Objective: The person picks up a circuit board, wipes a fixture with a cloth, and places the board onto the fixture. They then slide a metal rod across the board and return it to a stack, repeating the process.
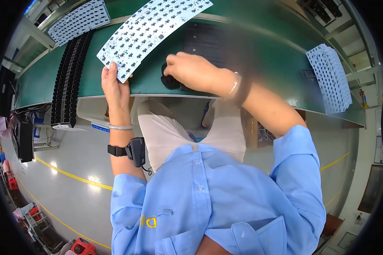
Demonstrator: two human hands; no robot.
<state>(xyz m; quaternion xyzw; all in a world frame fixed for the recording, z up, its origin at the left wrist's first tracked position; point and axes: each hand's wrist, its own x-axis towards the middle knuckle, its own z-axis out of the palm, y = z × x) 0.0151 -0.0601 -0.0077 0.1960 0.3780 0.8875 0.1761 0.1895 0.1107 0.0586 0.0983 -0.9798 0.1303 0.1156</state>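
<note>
My left hand [116, 90] pinches the near-left corner of a long white keyboard circuit board [151, 36], thumb on top. The board is tilted above the green bench, its far end cut off by the view's top edge. To its right, my right hand [193, 72] is closed around a small black object [170, 80] near the bench's front edge; the fingers cover much of it, so its kind is unclear. Beyond that hand lies a dark flat plate [202, 40] with small bright dots, partly hidden by a dark blur over the right forearm.
A black slotted rack [72, 78] runs across the green bench [276, 70] at the left, with another white board [81, 21] beyond it. Several white boards [330, 78] are stacked at the right end. A cardboard box [257, 131] sits below the bench.
</note>
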